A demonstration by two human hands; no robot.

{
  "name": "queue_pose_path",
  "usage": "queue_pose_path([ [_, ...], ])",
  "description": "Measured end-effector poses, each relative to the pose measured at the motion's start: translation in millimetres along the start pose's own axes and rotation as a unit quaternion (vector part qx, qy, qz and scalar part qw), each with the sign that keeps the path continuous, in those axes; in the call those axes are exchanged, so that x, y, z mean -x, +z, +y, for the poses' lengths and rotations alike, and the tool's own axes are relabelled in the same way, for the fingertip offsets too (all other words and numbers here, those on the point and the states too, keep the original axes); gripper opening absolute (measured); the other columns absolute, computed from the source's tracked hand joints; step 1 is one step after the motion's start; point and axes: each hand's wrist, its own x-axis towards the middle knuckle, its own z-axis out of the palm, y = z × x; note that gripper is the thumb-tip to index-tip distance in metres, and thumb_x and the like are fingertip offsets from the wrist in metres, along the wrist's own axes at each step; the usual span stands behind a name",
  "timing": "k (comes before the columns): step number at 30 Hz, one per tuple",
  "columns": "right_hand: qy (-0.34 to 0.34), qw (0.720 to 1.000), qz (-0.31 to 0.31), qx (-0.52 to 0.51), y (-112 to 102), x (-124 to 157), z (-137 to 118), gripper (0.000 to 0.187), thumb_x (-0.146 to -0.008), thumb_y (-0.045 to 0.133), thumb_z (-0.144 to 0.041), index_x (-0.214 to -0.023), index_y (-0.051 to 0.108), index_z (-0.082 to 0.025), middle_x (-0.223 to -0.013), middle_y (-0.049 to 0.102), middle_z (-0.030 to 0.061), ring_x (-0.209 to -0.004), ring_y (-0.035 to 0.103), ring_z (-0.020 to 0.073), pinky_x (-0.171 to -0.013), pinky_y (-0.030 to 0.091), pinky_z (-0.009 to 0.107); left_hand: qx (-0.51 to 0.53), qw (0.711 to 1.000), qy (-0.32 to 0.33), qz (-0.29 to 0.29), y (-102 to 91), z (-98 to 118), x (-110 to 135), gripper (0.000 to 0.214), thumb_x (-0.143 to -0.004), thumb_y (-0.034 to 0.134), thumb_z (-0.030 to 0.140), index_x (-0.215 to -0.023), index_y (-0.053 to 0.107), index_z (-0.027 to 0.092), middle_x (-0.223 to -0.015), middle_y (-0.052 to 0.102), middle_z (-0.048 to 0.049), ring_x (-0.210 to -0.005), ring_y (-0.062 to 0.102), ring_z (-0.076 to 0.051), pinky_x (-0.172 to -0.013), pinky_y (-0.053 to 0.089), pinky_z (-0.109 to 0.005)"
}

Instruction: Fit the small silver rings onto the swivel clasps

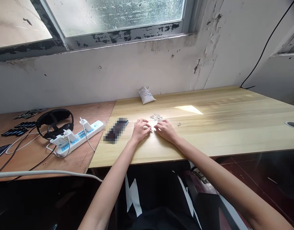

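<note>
My left hand (140, 130) rests on the light wooden table with thumb and forefinger pinched at a small metal piece (151, 129). Close beside it lies my right hand (166, 131), its fingers bent and drawn together. Whatever those right fingertips hold, if anything, is too small to make out. Just beyond both hands is a loose pile of small metal pieces (157, 117), which look like little rings or hooks. A separate metal piece (179, 124) lies to the right of my right hand.
A phone-like dark object (115, 130), blurred over, lies left of my left hand. Against the wall sits a small white packet (146, 95). On the reddish table (89, 166) are a white power strip (80, 138) with plugs, a black headset (56, 123) and cables.
</note>
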Motion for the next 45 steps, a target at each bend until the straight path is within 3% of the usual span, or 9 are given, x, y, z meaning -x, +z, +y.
queue_pose_path([
  [7, 0.021, 0.999, -0.014, -0.03, -1, 3, -5, 0.022, -0.092, 0.054, -0.028, -0.107, 0.068, -0.02, -0.103, 0.064, 0.0077, -0.085, 0.058, 0.0184, -0.088, 0.036, 0.034, 0.013, 1.0, -0.022, -0.007, -2.0, 2, 0, 0.009, -0.084, 0.066, 0.026, -0.077, 0.069, 0.022, -0.11, 0.065, -0.0029, -0.108, 0.054, -0.022, -0.098, 0.04, -0.041],
  [11, -0.004, 0.999, -0.034, -0.031, -1, 1, -13, 0.024, -0.091, 0.058, -0.04, -0.097, 0.073, -0.022, -0.094, 0.064, 0.0047, -0.08, 0.057, 0.0167, -0.089, 0.035, 0.034, 0.017, 0.998, -0.06, 0.005, -3.7, -1, 1, 0.008, -0.083, 0.066, 0.023, -0.076, 0.069, 0.022, -0.109, 0.065, -0.0031, -0.109, 0.054, -0.023, -0.099, 0.04, -0.042],
  [15, -0.05, 0.997, -0.058, 0.028, -3, -2, -18, 0.03, -0.097, 0.048, -0.028, -0.081, 0.073, -0.02, -0.085, 0.064, 0.0039, -0.077, 0.056, 0.0156, -0.091, 0.034, 0.033, 0.017, 0.996, -0.083, 0.017, -3.8, -5, 1, 0.009, -0.083, 0.065, 0.022, -0.075, 0.069, 0.022, -0.107, 0.065, -0.0038, -0.108, 0.055, -0.023, -0.099, 0.04, -0.043],
  [20, -0.099, 0.985, -0.077, 0.118, -2, -8, -21, 0.034, -0.097, 0.04, -0.016, -0.077, 0.068, -0.015, -0.082, 0.064, 0.0076, -0.077, 0.056, 0.0184, -0.091, 0.034, 0.036, 0.018, 0.996, -0.082, 0.017, -4.2, -6, 2, 0.009, -0.082, 0.065, 0.021, -0.075, 0.07, 0.021, -0.107, 0.065, -0.0038, -0.107, 0.055, -0.022, -0.099, 0.041, -0.042],
  [26, -0.034, 0.991, -0.075, 0.104, -2, -11, -22, 0.025, -0.093, 0.044, -0.016, -0.086, 0.067, -0.014, -0.086, 0.066, 0.0084, -0.078, 0.058, 0.0185, -0.09, 0.036, 0.035, 0.022, 0.998, -0.062, 0.007, -5.9, -5, 3, 0.006, -0.08, 0.068, 0.021, -0.075, 0.07, 0.021, -0.107, 0.065, -0.0037, -0.107, 0.055, -0.022, -0.1, 0.041, -0.04],
  [30, -0.019, 0.994, -0.046, 0.102, -4, -10, -21, 0.025, -0.095, 0.044, -0.019, -0.092, 0.068, -0.015, -0.101, 0.065, 0.011, -0.091, 0.058, 0.0211, -0.095, 0.034, 0.038, 0.029, 0.999, -0.042, -0.006, -6.5, -4, 3, 0.005, -0.08, 0.07, 0.022, -0.075, 0.071, 0.022, -0.109, 0.065, -0.0025, -0.108, 0.054, -0.021, -0.101, 0.041, -0.04],
  [41, -0.016, 0.991, -0.003, 0.13, -4, -9, -21, 0.025, -0.093, 0.049, -0.019, -0.083, 0.072, -0.018, -0.126, 0.06, 0.0128, -0.127, 0.046, 0.0272, -0.112, 0.023, 0.049, 0.026, 0.999, -0.019, -0.016, -6.4, -2, 3, 0.006, -0.08, 0.07, 0.024, -0.075, 0.071, 0.023, -0.113, 0.065, -0.0026, -0.115, 0.053, -0.024, -0.104, 0.039, -0.047],
  [45, -0.004, 0.99, 0.009, 0.138, -1, -9, -19, 0.024, -0.09, 0.05, -0.018, -0.081, 0.073, -0.017, -0.138, 0.054, 0.0134, -0.138, 0.035, 0.0312, -0.115, 0.019, 0.054, 0.012, 1.0, 0.012, -0.016, -4.2, -5, 3, 0.007, -0.08, 0.069, 0.024, -0.074, 0.07, 0.023, -0.123, 0.063, -0.0031, -0.133, 0.043, -0.026, -0.117, 0.022, -0.054],
])
